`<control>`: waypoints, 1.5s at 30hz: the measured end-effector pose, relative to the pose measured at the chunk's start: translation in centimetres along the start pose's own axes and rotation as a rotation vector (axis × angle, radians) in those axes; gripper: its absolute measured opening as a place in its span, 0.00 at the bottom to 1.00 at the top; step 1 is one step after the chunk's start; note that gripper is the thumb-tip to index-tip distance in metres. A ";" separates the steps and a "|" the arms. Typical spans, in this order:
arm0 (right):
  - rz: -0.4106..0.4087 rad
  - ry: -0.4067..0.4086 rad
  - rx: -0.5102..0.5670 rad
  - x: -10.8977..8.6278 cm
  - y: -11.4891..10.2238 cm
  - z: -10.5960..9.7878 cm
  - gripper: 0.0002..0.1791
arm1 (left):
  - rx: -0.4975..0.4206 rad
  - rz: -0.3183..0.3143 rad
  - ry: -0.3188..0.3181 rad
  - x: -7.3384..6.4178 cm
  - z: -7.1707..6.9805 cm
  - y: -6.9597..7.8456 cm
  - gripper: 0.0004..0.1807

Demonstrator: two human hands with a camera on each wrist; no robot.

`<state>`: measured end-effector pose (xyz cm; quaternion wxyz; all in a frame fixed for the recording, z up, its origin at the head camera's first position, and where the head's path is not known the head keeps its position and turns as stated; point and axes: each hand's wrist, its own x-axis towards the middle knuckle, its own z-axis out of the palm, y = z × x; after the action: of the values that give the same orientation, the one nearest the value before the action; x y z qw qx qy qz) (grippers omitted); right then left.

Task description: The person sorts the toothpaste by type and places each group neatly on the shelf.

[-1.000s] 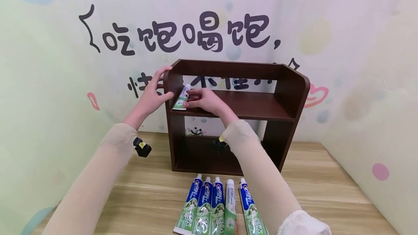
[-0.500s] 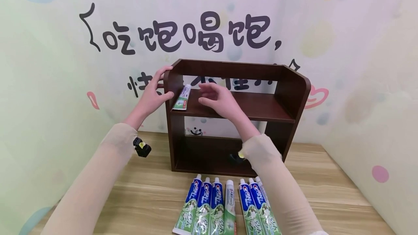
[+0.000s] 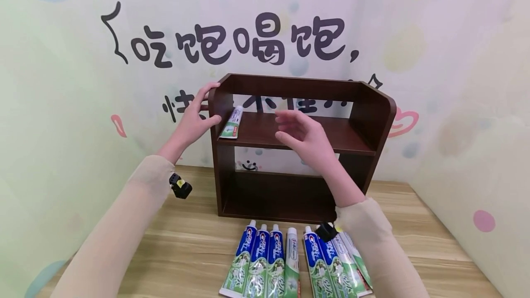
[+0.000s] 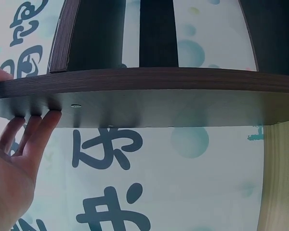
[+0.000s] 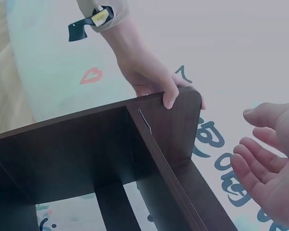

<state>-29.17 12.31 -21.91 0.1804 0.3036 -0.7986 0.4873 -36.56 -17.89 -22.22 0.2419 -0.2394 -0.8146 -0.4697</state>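
Observation:
A dark brown two-tier wooden shelf [image 3: 265,144] stands upright on the table. My left hand [image 3: 191,121] grips its upper left side panel, the thumb over the front edge and the fingers against the outer face, as the left wrist view [image 4: 17,168] also shows. One toothpaste tube [image 3: 232,123], white and green, leans at the left end of the upper tier, cap up. My right hand [image 3: 307,139] hovers in front of that tier, fingers loosely bent and holding nothing; it is well to the right of the tube.
Several Crest tubes [image 3: 256,261] and a white-green tube [image 3: 291,261] lie side by side on the wooden table [image 3: 182,243] before the shelf. To their right lies another group of tubes [image 3: 316,266], partly behind my right sleeve. Patterned walls [image 3: 455,105] enclose the table.
My right hand has let go of the tube on the upper tier and drawn back to the right. The tube stays at the left end; my left hand keeps its place.

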 end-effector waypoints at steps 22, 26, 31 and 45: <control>0.011 0.103 -0.120 -7.3 3.1 -1.8 0.25 | 0.005 -0.002 0.001 0.0 0.0 -0.1 0.40; 0.018 0.109 -0.129 -8.5 3.7 -2.0 0.25 | 0.011 -0.009 0.003 -0.1 0.1 -0.1 0.41; 0.010 0.128 -0.124 -10.2 4.6 -2.5 0.24 | 0.012 -0.002 0.010 0.0 0.2 -0.1 0.41; 0.076 0.115 -0.170 -15.6 8.1 -4.4 0.22 | -0.003 -0.014 0.005 -0.2 0.2 0.8 0.40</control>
<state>-22.83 23.80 -34.44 0.2324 0.2285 -0.8364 0.4408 -35.95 -17.45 -21.93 0.2404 -0.2328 -0.8150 -0.4730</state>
